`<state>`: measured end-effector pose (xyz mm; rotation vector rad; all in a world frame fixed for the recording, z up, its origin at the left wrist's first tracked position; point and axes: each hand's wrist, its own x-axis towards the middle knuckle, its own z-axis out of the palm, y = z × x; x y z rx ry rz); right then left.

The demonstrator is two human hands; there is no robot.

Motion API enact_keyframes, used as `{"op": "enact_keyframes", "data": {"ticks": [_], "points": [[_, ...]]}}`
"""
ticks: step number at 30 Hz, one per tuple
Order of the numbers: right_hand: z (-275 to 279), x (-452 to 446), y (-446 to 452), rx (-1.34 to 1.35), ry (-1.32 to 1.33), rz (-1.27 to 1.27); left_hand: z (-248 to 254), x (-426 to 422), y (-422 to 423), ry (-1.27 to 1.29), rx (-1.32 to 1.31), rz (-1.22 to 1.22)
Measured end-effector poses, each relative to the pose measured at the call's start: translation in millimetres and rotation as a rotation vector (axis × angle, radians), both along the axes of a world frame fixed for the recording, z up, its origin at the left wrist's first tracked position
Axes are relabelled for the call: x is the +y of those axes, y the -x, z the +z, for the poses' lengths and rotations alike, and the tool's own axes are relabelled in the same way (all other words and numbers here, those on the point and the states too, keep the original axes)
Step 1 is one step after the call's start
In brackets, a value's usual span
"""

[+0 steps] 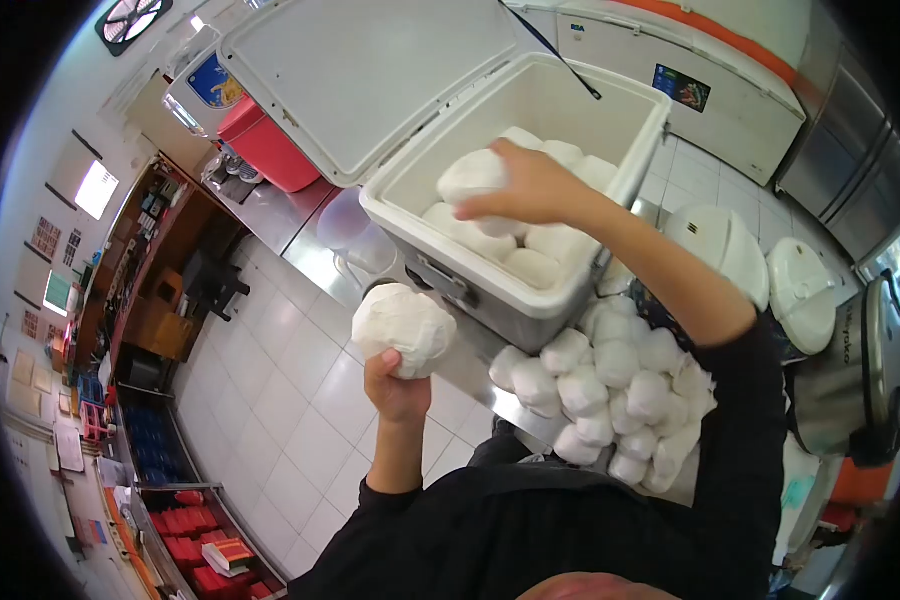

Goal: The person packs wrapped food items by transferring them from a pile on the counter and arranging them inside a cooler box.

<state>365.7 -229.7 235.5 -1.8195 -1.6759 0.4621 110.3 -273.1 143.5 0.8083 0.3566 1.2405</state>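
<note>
In my left hand [398,390] is a round bundle wrapped in white paper [403,325], held up outside the box with the thumb against its side. My right hand [530,185] is inside the opening of a large white cooler box [385,205], fingers around another white wrapped bundle [470,178]. More white bundles [530,268] lie in the cooler beneath that hand. Its lid [370,80] is tipped back. A heap of smaller white wrapped bundles [615,365] sits on the metal table in front of the cooler. What is inside the wrapping is hidden.
Clear plastic containers [345,225] stand left of the cooler, with a red bin [270,140] behind. On the right are a steel pot [840,360] and white lids [715,250]. A chest freezer [620,60] stands at the back; shelves with red packets [185,530] are lower left.
</note>
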Motion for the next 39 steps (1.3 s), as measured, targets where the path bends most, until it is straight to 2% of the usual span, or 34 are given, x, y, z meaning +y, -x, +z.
{"op": "enact_keyframes", "data": {"ticks": [2,5,9,12,13,15,16,17,19,20,22,23,25,27,29,31,34,37,39], "points": [[-13.6,70.8,13.1,-0.135,0.218,0.032,2.9,28.7,12.9,-0.013,0.093,0.058],[-47.1,127.3,27.2,-0.072,0.545,0.061,2.5,69.4,27.1,-0.039,0.180,0.136],[-66.5,141.8,15.4,0.092,0.562,0.303,7.0,114.9,27.6,-0.085,0.185,0.170],[-56.6,145.8,8.9,-0.019,0.643,0.326,17.2,141.6,8.1,-0.163,0.180,0.170],[-50.7,147.6,5.6,-0.104,0.499,0.308,21.7,148.7,-2.5,-0.196,0.168,0.173],[-20.8,134.8,3.9,0.272,0.323,0.288,40.4,157.3,-24.2,-0.325,0.175,0.166],[2.2,116.4,9.7,0.734,0.276,0.275,45.8,161.2,-35.6,-0.387,0.177,0.165],[15.9,104.5,14.6,0.735,0.245,0.325,47.0,166.6,-46.5,-0.442,0.266,0.206],[31.3,89.9,20.7,0.735,0.179,0.425,64.7,181.0,-53.6,-0.901,0.790,0.312],[29.8,90.6,13.9,0.751,0.221,0.334,71.2,187.7,-56.3,-1.130,1.051,0.366],[20.2,96.0,-11.7,0.778,0.307,0.150,73.2,198.4,-61.9,-1.170,1.078,0.391],[9.5,103.1,-25.6,0.703,0.350,0.074,74.4,202.9,-65.7,-1.190,1.089,0.407],[-29.2,119.8,-48.1,0.564,0.436,-0.079,61.5,211.4,-76.4,-1.014,0.953,0.287],[-71.9,135.8,-52.6,0.638,0.470,-0.159,50.3,215.9,-82.1,-0.871,0.858,0.220],[-83.7,138.3,-38.3,0.620,0.468,-0.220,44.3,218.1,-83.6,-0.764,0.809,0.202],[-85.7,145.7,-43.1,0.330,0.380,-0.045,44.4,217.2,-81.8,-0.778,0.796,0.273],[-96.3,146.3,-26.6,-0.279,0.302,-0.089,38.8,220.0,-82.5,-0.786,0.782,0.340],[-111.1,160.8,-28.5,-0.333,0.308,-0.077,31.8,225.1,-85.5,-0.780,0.796,0.392],[-106.9,149.4,-22.3,-0.399,0.337,-0.088,25.8,228.5,-85.0,-0.809,0.705,0.444]]}}
